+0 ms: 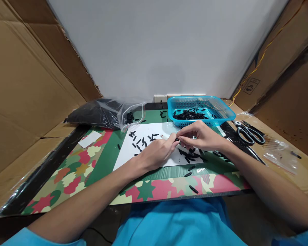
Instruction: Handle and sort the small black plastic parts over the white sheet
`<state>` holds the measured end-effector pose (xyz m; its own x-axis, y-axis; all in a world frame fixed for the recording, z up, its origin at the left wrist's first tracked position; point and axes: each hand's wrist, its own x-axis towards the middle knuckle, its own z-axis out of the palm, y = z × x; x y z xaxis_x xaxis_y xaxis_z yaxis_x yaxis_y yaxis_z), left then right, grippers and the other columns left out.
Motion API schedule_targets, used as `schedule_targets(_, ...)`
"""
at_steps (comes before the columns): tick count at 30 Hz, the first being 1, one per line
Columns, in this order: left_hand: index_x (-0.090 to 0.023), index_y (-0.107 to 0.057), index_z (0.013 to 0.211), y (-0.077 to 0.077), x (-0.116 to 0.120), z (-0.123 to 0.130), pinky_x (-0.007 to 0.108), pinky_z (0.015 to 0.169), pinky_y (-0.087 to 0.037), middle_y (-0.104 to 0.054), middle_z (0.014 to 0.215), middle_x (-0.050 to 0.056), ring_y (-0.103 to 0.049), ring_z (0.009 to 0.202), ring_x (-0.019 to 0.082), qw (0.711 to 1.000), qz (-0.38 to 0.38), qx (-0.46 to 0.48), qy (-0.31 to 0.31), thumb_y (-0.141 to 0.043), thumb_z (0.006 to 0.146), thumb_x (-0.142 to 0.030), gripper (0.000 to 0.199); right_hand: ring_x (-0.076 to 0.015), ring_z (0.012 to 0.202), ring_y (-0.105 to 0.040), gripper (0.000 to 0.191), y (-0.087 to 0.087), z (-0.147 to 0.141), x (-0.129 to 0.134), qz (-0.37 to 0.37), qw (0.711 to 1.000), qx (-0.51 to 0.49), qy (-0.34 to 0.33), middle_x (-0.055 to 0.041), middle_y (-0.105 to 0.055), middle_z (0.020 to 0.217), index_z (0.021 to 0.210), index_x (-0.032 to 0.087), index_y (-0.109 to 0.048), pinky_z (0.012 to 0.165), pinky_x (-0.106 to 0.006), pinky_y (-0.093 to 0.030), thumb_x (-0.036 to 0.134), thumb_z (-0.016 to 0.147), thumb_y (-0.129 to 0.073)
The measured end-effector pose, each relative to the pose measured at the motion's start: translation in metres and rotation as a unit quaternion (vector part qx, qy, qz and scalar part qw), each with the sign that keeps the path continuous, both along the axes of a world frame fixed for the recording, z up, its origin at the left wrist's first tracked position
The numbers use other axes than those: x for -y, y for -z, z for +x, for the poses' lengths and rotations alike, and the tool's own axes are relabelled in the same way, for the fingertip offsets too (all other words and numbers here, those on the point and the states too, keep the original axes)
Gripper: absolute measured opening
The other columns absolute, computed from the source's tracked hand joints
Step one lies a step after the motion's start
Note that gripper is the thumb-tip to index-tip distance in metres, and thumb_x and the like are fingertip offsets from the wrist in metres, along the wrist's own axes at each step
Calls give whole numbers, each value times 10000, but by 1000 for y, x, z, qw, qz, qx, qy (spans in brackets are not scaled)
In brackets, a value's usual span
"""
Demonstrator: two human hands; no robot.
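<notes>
One filled plastic bag (94, 114) lies at far left, above one white paper scrap (90, 139). Loose black pieces, too many to count surely, dot one white sheet (128, 153). The left hand (156, 153) and right hand (201, 136) meet over it, the fingers of both closed narrowly on one small black item (177, 139), partly hidden. Three black pieces lie nearer the front edge. One blue basket (226, 114), behind the right hand, holds a black heap. Farther right are one pair of scissors (246, 135) and one small clear bag (281, 155). The tabletop (102, 167) is green with a camouflage-patterned border; cardboard walls (23, 61) flank a pale wall (156, 41).
</notes>
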<state>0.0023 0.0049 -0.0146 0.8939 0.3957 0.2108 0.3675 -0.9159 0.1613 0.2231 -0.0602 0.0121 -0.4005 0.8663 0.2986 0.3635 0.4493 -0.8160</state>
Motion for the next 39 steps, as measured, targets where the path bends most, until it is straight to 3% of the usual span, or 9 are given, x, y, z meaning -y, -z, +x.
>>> schedule_targets(7,-240,-456,954,3,-2,-3,237,496,-348,-551,637,-43,-587,507,158,987,-40,153,28,-266,1155,-448,346,-113,555,-629,293,0,0,2,-78,988,-132,-24,-15,-705,686,898,142,-775,523,-232,-510,419,991,-745)
schedule_targets(13,-234,-462,877,1,-1,-3,215,493,-338,-476,601,-75,-476,454,106,970,-25,232,65,-374,1148,-428,345,-118,581,-672,249,1,-1,1,-118,972,-191,-66,-29,-735,751,921,137,-763,552,-234,-530,380,969,-787)
schedule_targets(17,-220,-504,871,0,-3,-3,215,486,-321,-482,595,-76,-446,447,93,960,26,269,75,-439,1138,-366,311,-112,576,-667,226,4,-3,1,-105,969,-214,-62,-14,-729,731,979,143,-753,542,-224,-524,366,972,-787)
schedule_targets(23,-214,-519,898,1,-3,-3,203,482,-314,-497,628,-80,-411,452,75,955,35,282,79,-503,1115,-281,227,-116,548,-674,220,7,-4,-1,-77,971,-226,-35,-21,-742,731,930,141,-767,533,-238,-538,356,954,-807)
schedule_targets(30,-193,-591,1065,1,-2,-6,190,529,-375,-556,705,-54,-478,502,80,962,14,267,56,-411,1135,-260,204,-116,532,-681,232,5,-3,-3,-69,970,-233,-24,-14,-737,693,925,141,-762,531,-235,-558,365,939,-822)
schedule_targets(39,-205,-578,1010,2,-2,-4,196,556,-378,-522,713,-57,-478,532,84,961,-40,266,54,-437,1121,-256,187,-136,574,-711,257,8,-4,-3,-67,974,-217,-2,-9,-739,684,939,154,-749,581,-258,-582,385,901,-857)
